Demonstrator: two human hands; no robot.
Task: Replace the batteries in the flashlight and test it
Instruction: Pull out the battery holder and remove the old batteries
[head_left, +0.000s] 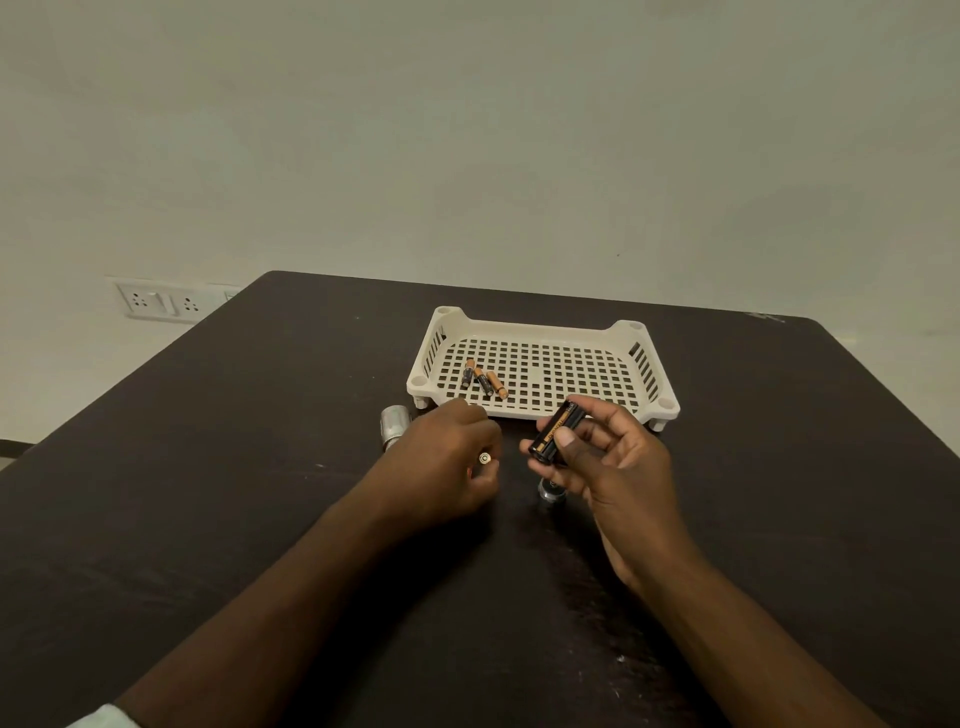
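Observation:
My right hand holds a black battery holder with black-and-copper batteries in it, pinched between thumb and fingers above the table. My left hand grips a single battery, whose metal end shows between the fingers. A silver flashlight body lies on the table just left of my left hand, partly hidden by it. A small silver cap stands on the table under my right hand. Three more batteries lie in the white tray.
The white perforated tray stands on the dark table just beyond both hands. A wall socket plate is on the wall at the back left. The table's left edge runs diagonally at the left.

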